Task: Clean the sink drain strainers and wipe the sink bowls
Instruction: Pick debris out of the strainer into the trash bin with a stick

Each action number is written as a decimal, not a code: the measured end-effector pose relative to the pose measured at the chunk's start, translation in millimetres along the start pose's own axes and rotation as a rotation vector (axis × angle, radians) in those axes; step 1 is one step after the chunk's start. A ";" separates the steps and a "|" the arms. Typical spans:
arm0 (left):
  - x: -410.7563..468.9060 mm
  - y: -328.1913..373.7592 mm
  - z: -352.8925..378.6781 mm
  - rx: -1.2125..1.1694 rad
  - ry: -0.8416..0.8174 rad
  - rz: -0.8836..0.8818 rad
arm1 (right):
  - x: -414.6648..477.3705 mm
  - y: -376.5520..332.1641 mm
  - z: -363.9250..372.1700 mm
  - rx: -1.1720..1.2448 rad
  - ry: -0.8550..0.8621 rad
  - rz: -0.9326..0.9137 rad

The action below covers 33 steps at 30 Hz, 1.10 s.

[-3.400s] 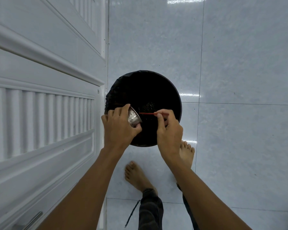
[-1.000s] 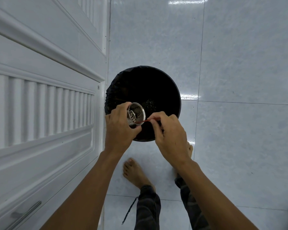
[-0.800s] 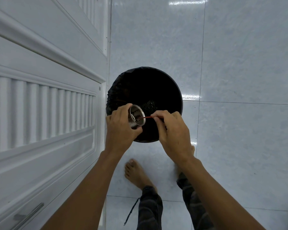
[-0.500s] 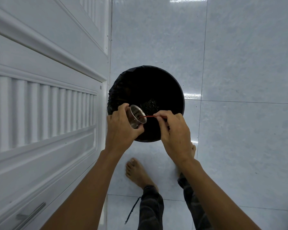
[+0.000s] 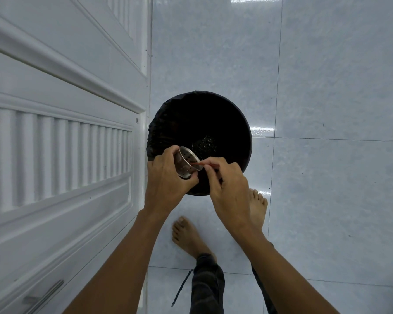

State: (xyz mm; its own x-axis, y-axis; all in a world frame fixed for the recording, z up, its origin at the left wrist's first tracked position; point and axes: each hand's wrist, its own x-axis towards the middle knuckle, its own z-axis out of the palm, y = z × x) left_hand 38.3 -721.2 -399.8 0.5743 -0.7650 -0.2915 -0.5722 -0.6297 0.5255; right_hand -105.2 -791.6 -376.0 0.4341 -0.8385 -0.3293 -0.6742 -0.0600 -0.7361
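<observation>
My left hand (image 5: 168,180) grips a small perforated metal sink strainer (image 5: 186,161), tilted on its side over a round black trash bin (image 5: 245,141). My right hand (image 5: 227,186) pinches a thin red stick (image 5: 204,163); the stick's tip touches the strainer's perforated face. Dark debris (image 5: 204,142) lies inside the bin on its black liner. Both hands hover over the bin's near rim.
White panelled cabinet doors (image 5: 59,143) with a metal handle (image 5: 43,295) rise on the left, close to the bin. Glossy pale floor tiles (image 5: 327,200) spread to the right. My bare feet (image 5: 191,236) stand just behind the bin.
The strainer has turned in my left hand from its open mouth facing up to its perforated face showing. The red stick keeps working at it; both hands stayed over the bin.
</observation>
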 end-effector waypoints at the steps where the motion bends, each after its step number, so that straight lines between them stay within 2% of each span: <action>1: -0.4 0.0 0.7 0.008 -0.003 0.002 | 0.8 3.2 -1.3 -0.024 0.008 0.028; 5: -1.2 -1.8 -0.5 0.047 0.015 0.018 | -4.4 13.6 -7.4 -0.003 0.010 0.009; 9: 0.8 -1.5 -2.8 0.078 0.001 0.040 | -5.8 18.6 0.5 -0.091 -0.043 0.010; 14: 3.1 -3.6 -3.0 0.124 -0.005 0.012 | 6.8 22.0 -4.4 0.021 0.094 0.074; 19: 8.6 -1.6 -4.6 0.101 -0.047 -0.005 | 5.5 18.8 6.8 0.038 -0.063 -0.033; 23: 9.9 -3.0 -10.0 0.102 -0.055 -0.050 | 19.2 20.1 12.1 0.115 0.034 0.141; 25: 11.8 -4.2 -12.7 0.113 -0.061 -0.074 | 22.9 19.3 11.5 0.172 0.070 0.152; 28: 12.2 -2.8 -14.0 0.092 -0.081 -0.078 | 17.4 13.8 17.5 0.198 -0.050 0.065; 30: 11.1 -1.9 -14.6 0.082 -0.083 -0.073 | 14.7 13.9 21.8 0.170 -0.088 0.078; 33: 10.0 -3.1 -15.2 0.082 -0.083 -0.076 | 20.5 23.3 15.2 0.138 0.052 0.192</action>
State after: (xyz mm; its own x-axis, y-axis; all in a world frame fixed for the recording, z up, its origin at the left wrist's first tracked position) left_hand 54.7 -724.9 -392.1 0.5694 -0.7211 -0.3947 -0.5768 -0.6926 0.4331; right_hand -102.9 -801.9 -408.9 0.2719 -0.8543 -0.4431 -0.6522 0.1750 -0.7375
